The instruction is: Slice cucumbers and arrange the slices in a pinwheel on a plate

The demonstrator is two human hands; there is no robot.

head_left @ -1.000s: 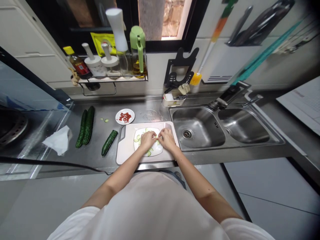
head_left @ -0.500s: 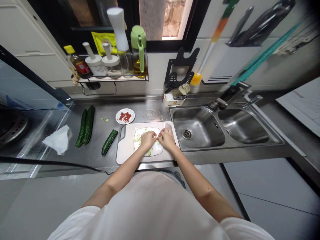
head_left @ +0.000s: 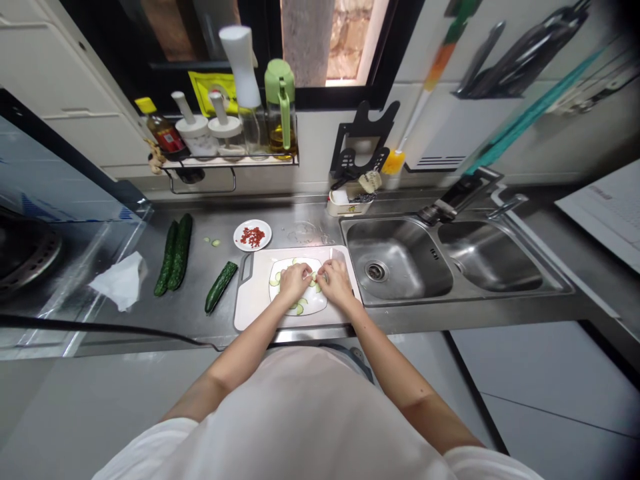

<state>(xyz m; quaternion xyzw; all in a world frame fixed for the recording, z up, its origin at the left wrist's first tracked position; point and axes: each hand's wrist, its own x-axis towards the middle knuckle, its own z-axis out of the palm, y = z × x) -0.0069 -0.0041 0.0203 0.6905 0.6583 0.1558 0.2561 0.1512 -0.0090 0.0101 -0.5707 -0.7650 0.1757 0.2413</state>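
Observation:
Over a white plate (head_left: 310, 307) my left hand (head_left: 295, 283) and my right hand (head_left: 336, 281) meet with fingertips pinched. A small pale-green cucumber slice (head_left: 314, 276) shows between them, partly hidden by the fingers. More thin cucumber slices (head_left: 300, 307) lie around the plate's edge. The plate rests on a light cutting board (head_left: 253, 300) with a grey handle. Left of the board lies a cut piece of cucumber (head_left: 221, 287). Behind the board stands a small white dish (head_left: 239, 245) with chopped red bits (head_left: 253, 236).
Two whole cucumbers (head_left: 173, 257), two loose slices (head_left: 215, 243) and a crumpled white tissue (head_left: 120, 281) lie on the steel counter at left. A double sink (head_left: 400, 260) is at right. Above, a rack (head_left: 230, 162) holds seasoning jars and an oil bottle (head_left: 280, 107).
The view has shifted slightly. Both hands stay over the plate, fingertips close together, with only small finger movements.

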